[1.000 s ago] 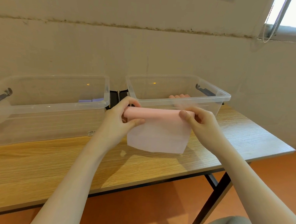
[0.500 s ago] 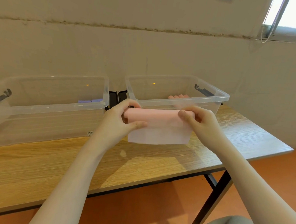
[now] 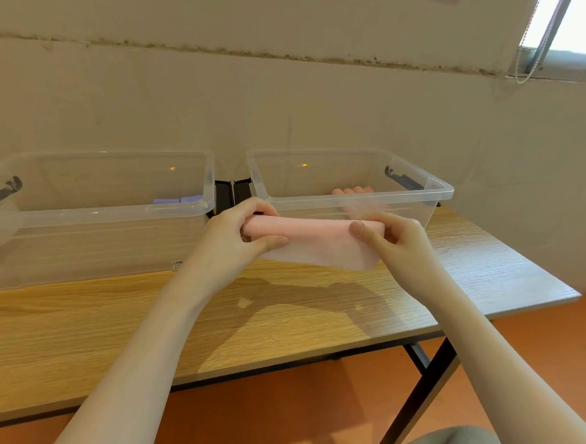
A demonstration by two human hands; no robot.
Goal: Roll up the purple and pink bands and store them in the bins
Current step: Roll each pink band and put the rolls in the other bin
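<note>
A pink band (image 3: pixel 313 238) is held above the table, mostly rolled, with a short loose flap hanging below the roll. My left hand (image 3: pixel 235 239) grips its left end and my right hand (image 3: pixel 393 241) grips its right end, thumbs on the front. Behind it stands the right clear bin (image 3: pixel 420 185), with several rolled pink bands (image 3: pixel 351 191) inside. The left clear bin (image 3: pixel 114 207) holds rolled purple bands (image 3: pixel 178 200) near its right wall.
Both bins sit on a wooden table (image 3: pixel 279 317) against a beige wall. Black lid clips (image 3: pixel 231 192) lie between the bins. The table's front edge overhangs an orange floor (image 3: pixel 290 414), with a black table leg (image 3: pixel 418 394) at the right.
The hanging flap of the pink band has grown much shorter as both hands rolled it up. The hands stayed in about the same place.
</note>
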